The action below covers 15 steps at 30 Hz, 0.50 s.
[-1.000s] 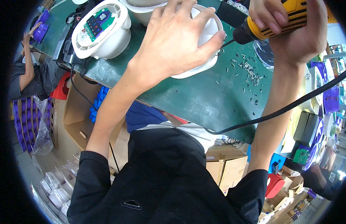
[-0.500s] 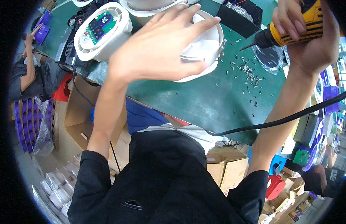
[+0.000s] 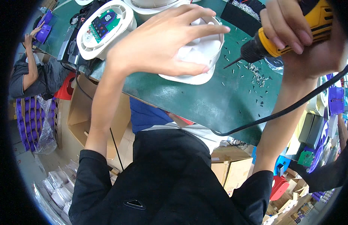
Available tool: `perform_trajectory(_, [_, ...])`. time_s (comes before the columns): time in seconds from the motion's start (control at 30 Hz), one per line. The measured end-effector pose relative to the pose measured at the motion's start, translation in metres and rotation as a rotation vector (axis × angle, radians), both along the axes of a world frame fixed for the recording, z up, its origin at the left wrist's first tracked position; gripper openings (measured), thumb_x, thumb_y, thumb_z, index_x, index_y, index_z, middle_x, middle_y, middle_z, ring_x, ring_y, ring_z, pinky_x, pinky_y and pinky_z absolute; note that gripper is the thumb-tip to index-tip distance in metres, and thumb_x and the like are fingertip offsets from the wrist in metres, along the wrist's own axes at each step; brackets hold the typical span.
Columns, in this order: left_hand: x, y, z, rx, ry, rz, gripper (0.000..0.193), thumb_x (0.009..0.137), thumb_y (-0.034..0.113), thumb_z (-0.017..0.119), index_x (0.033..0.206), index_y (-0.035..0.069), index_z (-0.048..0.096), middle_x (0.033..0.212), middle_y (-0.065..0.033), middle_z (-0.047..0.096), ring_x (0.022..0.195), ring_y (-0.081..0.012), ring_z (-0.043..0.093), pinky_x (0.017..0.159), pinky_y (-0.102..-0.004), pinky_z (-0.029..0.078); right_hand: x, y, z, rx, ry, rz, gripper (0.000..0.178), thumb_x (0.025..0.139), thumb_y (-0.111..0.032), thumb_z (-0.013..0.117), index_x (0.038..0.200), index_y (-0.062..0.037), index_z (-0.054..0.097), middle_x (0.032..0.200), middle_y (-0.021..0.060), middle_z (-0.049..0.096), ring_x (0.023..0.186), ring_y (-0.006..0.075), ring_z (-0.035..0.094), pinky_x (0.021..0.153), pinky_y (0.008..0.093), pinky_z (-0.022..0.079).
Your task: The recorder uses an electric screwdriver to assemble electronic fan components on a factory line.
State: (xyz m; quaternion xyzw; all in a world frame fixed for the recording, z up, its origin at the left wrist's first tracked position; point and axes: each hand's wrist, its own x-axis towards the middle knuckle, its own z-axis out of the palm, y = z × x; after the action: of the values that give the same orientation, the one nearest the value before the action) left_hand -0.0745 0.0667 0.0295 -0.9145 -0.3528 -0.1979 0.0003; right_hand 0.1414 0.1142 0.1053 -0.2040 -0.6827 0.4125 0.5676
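My left hand (image 3: 159, 47) spans a white plastic housing (image 3: 204, 78) at the table's near side. Its fingers are spread over the top, with the thumb along the near rim; the palm hides part of the housing. In my right hand (image 3: 294, 41) is a yellow and black electric screwdriver (image 3: 269, 44), its thin bit angled down left beside the housing without touching it. Loose screws (image 3: 256, 75) lie scattered below the bit. Left of my left hand stands another white housing (image 3: 83, 40) with a green circuit board (image 3: 105, 25) in it.
A black bin (image 3: 239, 14) of screws stands at the back of the green table (image 3: 174, 103). A black cable (image 3: 286, 112) crosses in front of my right forearm. An open cardboard box (image 3: 78, 120) is below the table. Other people work at left and right.
The white housing under my left hand has turned and tilted, and its metal clip no longer shows. The screwdriver has moved left and down, bringing its bit nearer the housing.
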Motion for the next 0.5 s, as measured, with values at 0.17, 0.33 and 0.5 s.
perform_trajectory(0.17, [0.028,0.006,-0.021,0.165,-0.063,0.409,0.051,0.096,0.046,0.064,0.137,0.016,0.065,0.143,-0.0178,0.056,0.132,-0.0386,0.052,0.111,-0.0487,0.040,-0.010,0.005,-0.007,0.005,-0.008,-0.017,0.046,0.104,-0.052,0.052,0.097,-0.0064,0.051,0.048,-0.0030,0.045,0.032,0.0085,0.046,0.035,0.0222,0.048])
perform_trajectory(0.33, [0.032,0.010,-0.025,0.208,-0.157,0.411,0.043,0.102,0.041,0.056,0.133,0.016,0.069,0.137,-0.0193,0.060,0.127,-0.0377,0.056,0.109,-0.0474,0.041,-0.006,0.013,-0.009,0.016,-0.014,-0.063,0.046,0.103,-0.052,0.053,0.096,-0.0064,0.051,0.048,-0.0030,0.045,0.032,0.0086,0.046,0.034,0.0224,0.047])
perform_trajectory(0.5, [0.033,0.009,-0.026,0.231,-0.123,0.423,0.041,0.102,0.040,0.056,0.133,0.016,0.069,0.136,-0.0193,0.061,0.124,-0.0374,0.057,0.107,-0.0476,0.042,-0.011,0.012,-0.009,0.033,-0.017,-0.073,0.046,0.103,-0.051,0.054,0.095,-0.0064,0.051,0.048,-0.0031,0.045,0.032,0.0086,0.046,0.034,0.0226,0.047])
